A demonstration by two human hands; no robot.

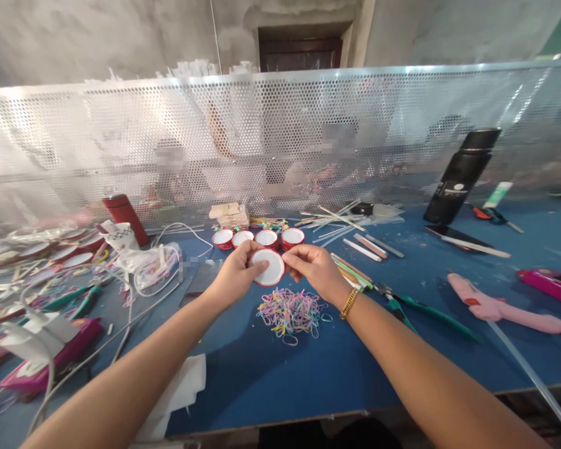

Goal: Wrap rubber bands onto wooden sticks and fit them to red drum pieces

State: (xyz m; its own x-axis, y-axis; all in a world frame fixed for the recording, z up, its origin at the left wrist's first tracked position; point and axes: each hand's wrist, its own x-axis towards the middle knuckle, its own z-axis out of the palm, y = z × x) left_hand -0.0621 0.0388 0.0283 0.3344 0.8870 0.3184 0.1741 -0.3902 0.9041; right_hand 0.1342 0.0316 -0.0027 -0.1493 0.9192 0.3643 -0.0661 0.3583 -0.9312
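Note:
My left hand (pixel 237 272) grips a small drum-like round piece (pixel 272 268) with a white face and a red rim, its thumb lying on the face. My right hand (pixel 314 269) is closed in a pinch at the piece's right rim; whatever is between those fingertips is too small to make out. Just below both hands lies a loose pile of pastel rubber bands (pixel 293 312). Behind them, several similar red-sided, white-topped pieces (pixel 266 238) stand in a row, with small coloured bits at their back edges.
Green-handled pliers (pixel 430 312) and a pink glue gun (pixel 500 305) lie to the right. A black bottle (pixel 462 178) and glue sticks (pixel 362 246) are farther back. Cables (pixel 131 312), a red bottle (pixel 126 218) and clutter fill the left. A perforated metal screen (pixel 280 137) bounds the blue table (pixel 280 386).

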